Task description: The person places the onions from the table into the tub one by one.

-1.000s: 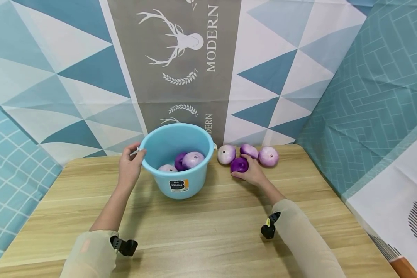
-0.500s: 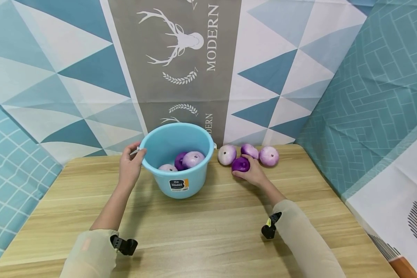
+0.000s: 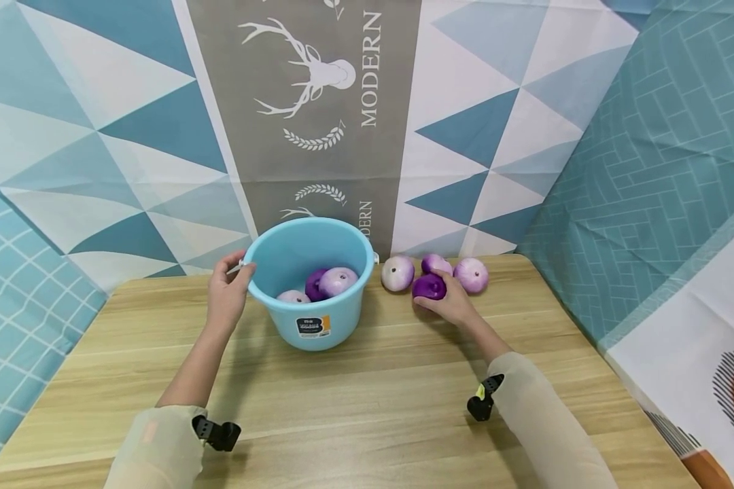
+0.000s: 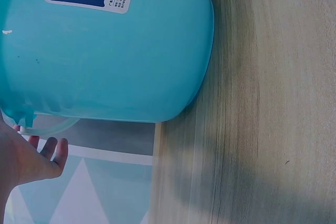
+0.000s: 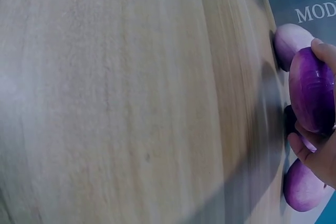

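A light-blue bucket (image 3: 318,326) stands upright on the wooden table, several purple and pale onions (image 3: 339,282) inside it. At its left rim, my left hand (image 3: 228,299) holds the edge beside the handle joint; in the left wrist view, curled fingers (image 4: 50,153) show near the white handle (image 4: 52,128). My right hand (image 3: 455,302) grips a dark purple onion (image 3: 429,286) between thumb and fingers, to the right of the bucket. The right wrist view shows this onion (image 5: 310,90) close up; whether its underside touches the table is unclear.
Behind the right hand, a pale onion (image 3: 397,274), a partly covered purple onion (image 3: 435,263) and a pinkish one (image 3: 471,275) lie along the table's back edge. A patterned cloth wall (image 3: 465,136) rises right behind the table (image 3: 342,421).
My right hand has shifted slightly to the right with the dark purple onion in its grip. The left hand and the bucket keep their places.
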Motion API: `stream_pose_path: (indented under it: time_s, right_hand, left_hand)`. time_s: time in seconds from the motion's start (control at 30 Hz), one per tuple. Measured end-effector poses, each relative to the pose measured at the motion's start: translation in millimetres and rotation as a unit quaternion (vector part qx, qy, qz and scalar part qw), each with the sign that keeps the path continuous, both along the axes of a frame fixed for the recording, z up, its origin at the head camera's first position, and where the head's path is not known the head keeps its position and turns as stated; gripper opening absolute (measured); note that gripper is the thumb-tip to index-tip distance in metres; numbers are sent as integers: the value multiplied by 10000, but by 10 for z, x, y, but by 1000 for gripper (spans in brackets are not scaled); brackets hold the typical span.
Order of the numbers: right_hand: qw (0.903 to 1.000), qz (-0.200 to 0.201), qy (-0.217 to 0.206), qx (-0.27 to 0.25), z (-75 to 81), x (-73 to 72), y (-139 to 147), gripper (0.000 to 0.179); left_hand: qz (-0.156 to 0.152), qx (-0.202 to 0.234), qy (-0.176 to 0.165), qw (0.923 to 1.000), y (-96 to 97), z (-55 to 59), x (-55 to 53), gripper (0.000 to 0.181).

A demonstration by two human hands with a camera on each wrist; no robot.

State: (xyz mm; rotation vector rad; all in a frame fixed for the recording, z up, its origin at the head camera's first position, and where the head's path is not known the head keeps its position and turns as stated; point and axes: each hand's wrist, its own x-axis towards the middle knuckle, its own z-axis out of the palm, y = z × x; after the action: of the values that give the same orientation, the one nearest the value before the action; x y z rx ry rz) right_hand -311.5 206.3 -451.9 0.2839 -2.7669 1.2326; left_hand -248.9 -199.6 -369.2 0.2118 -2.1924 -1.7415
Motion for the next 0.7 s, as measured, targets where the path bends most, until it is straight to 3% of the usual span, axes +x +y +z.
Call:
stream_pose_path:
  time_s: [0.7]
  right_hand:
    - [9998, -42, -199, 12, 193, 61, 87, 88]
  left_hand:
    - [14, -18, -45, 10000, -4, -16, -11, 48]
